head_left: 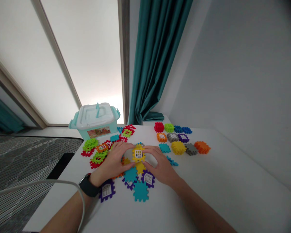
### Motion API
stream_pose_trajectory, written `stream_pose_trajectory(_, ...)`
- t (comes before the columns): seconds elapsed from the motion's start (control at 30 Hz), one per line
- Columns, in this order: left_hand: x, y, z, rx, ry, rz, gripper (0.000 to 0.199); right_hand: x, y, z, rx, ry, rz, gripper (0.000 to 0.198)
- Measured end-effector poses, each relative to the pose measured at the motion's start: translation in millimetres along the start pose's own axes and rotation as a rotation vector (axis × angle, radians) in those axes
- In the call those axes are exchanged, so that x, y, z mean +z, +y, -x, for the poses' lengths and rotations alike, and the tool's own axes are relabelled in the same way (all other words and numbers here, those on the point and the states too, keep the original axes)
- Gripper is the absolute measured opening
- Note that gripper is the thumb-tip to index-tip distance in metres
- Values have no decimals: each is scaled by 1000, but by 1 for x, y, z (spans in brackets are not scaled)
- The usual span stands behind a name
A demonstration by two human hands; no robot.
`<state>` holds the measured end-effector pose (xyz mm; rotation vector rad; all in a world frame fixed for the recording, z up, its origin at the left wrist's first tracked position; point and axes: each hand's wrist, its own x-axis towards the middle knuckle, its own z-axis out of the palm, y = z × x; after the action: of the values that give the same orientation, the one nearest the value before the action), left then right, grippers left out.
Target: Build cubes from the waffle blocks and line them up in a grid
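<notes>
Between my two hands is a yellow toothed building tile [138, 153] with a white window grid. My left hand [117, 160], with a dark watch on the wrist, grips its left edge between thumb and fingers. From the other side my right hand [160, 163] pinches the right edge. Below the hands lie a plain yellow tile [140, 168], two turquoise tiles, the nearer one [141, 191] flat on the table, and a purple window tile [148, 178]. Another purple window tile [107, 190] rests by my left wrist. My left hand partly covers other tiles.
A turquoise box [97, 121] with a clear lid stands at the back left. Sorted stacks, including yellow tiles [178, 148] and orange tiles [202, 147], sit on the right. Loose green tiles [90, 144] lie on the left. A pale cable [50, 181] crosses the lower left.
</notes>
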<state>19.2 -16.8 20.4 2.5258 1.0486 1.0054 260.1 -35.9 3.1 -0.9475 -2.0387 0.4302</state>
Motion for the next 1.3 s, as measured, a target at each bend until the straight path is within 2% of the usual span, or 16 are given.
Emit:
stream_pose_trajectory(0.13, 3, -3, 0, 43, -32, -60, 20, 2, -4, -2, 140, -26, -146, 22)
stream_pose_trajectory(0.23, 6, -3, -1, 55, -34, -75, 8, 4, -6, -3, 177, -26, -197, 12)
stream_pose_trajectory(0.43, 10, 7, -3, -58, 61, 118, 11, 9, -8, -3, 134, 22, -156, 8)
stream_pose_trajectory(0.6, 16, 13, -2, -120, 32, 205, 8, 11, -8, -3, 143, 70, -133, 12)
stream_pose_trajectory(0.8, 19, 10, 1, -19, 14, 39, 55, 9, -4, -4, 242, 59, -195, 18)
stream_pose_trajectory(0.97, 19, 4, 3, 20, 8, -45, 50, 9, -2, -5, 288, 17, -245, 22)
stream_pose_trajectory(1.13, 19, 2, 4, 12, 33, -18, 44, 14, -2, -3, 327, 77, -274, 10)
stream_pose_trajectory(1.2, 19, 1, 3, 1, 39, 1, 43, 14, -3, -1, 305, 107, -233, 14)
stream_pose_trajectory(1.3, 19, -1, 3, -22, 59, 44, 41, 10, -4, 0, 176, 129, -95, 27)
